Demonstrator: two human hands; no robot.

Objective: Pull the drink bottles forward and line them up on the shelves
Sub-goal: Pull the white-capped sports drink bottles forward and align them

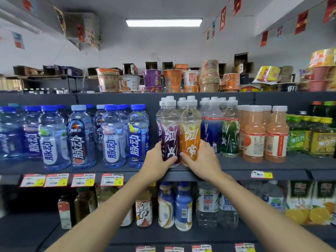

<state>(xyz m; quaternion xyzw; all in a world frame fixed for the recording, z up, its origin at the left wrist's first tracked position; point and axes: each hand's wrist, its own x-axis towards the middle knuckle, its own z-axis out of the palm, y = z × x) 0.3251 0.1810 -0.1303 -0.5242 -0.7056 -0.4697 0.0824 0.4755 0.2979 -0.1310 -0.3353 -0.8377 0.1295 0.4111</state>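
**Position.** The left grip [158,160] curls round the lower body of the purple bottle [170,135], thumb on the front of the label. The right grip [201,159] holds the orange bottle [190,133] the same way. Both bottles stand upright and side by side, touching or nearly so, close to the front lip of the middle shelf [236,165].

**Done, as far as can be judged.** These two bottles sit forward of their neighbours and appear level with each other. I cannot tell whether they are fully set down.

**Outstanding.**
- The blue bottle [211,131] and the green bottle [230,137] of the same brand stand further back, just to the right, so the front row is not flush.
- The peach juice bottles [254,137] stand near the front, though their faces look slightly staggered.
- The blue-capped bottles [81,137] to the left form an uneven front, some forward and some recessed.
- On the lower shelf [181,235], the mixed bottles [183,206] stand well back from the edge in a ragged line.

**Assessment.** The task appears to be at an early stage. One pair looks aligned, while most of the middle shelf and all of the lower shelf need attention.
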